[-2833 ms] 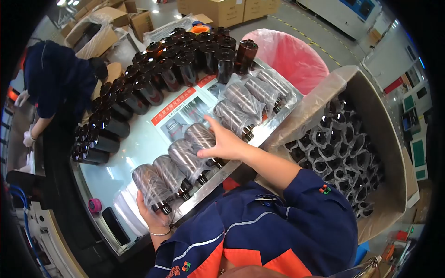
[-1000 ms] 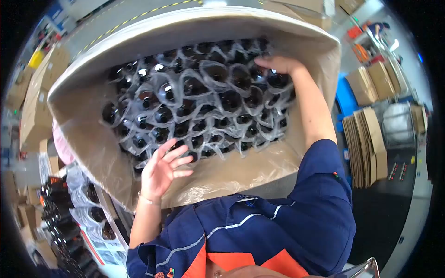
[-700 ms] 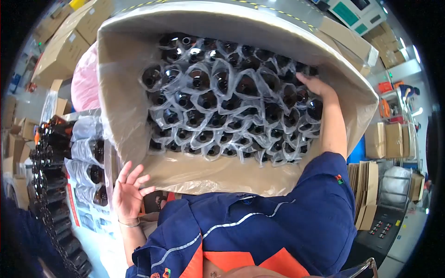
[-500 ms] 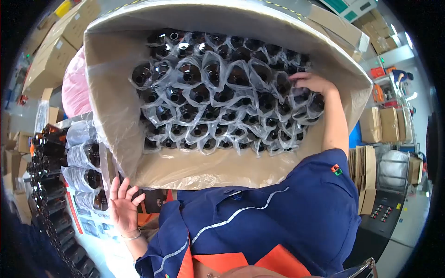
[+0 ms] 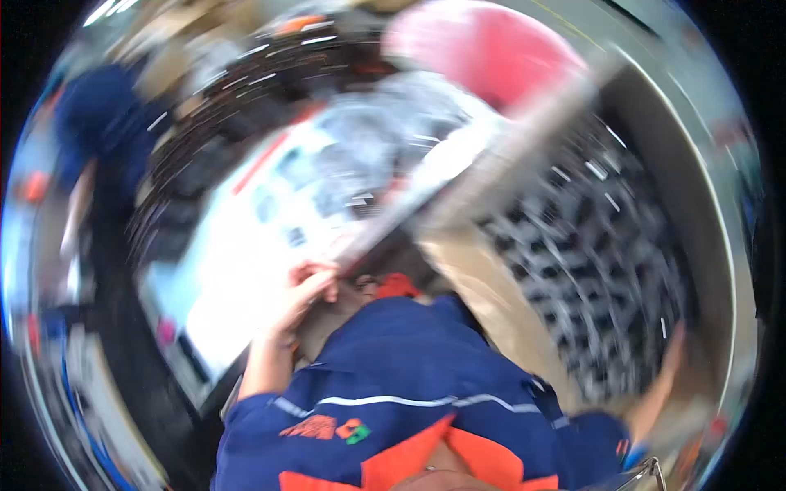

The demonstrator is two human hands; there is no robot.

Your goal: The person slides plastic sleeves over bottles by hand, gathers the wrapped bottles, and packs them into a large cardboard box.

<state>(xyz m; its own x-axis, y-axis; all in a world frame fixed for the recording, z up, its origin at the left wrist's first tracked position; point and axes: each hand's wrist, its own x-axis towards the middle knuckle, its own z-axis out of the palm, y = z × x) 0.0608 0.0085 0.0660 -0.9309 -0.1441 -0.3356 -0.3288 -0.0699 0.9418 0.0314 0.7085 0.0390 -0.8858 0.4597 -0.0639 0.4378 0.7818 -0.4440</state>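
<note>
Blur smears the orange shirt lettering [image 5: 309, 426]; left hand [image 5: 311, 285] loosely curled and empty, right hand [image 5: 673, 357] too indistinct to tell.

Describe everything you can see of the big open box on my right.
The box looks like cardboard: tan, with a pale rim, a shadowed wall on the right and a smooth, lighter near wall. It stands with its open top up, beside the worktable; blur hides whether they touch. Dark bottles, wrapped in pale, see-through film, crowd inside. Your right grip is near the box's near right corner, too blurred to tell whether it touches the wall.
</note>
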